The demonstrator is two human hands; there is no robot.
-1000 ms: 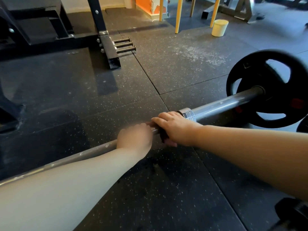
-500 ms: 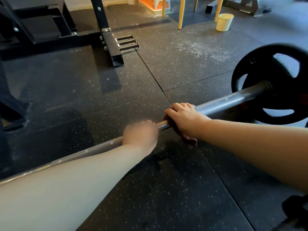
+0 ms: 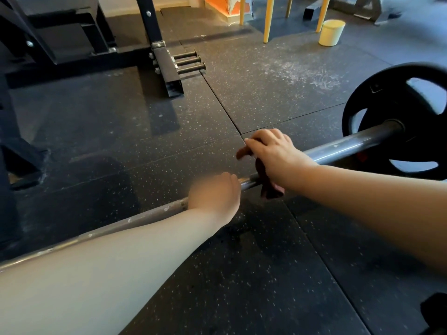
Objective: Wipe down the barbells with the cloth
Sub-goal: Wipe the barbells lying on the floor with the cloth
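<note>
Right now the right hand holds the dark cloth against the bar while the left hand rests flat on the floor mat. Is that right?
Not quite. In the head view the left hand is not on the floor mat: it grips the bar, close beside the cloth. The rest stands: the right hand holds the dark cloth against the bar.

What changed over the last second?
The right hand slid the cloth along the bar toward the plate, opening a gap from the left hand. Its fingers now sit looser over the bar. Nothing was taken up or let go. The left hand still grips the bar, and the bar and plate seem not to have moved.
</note>
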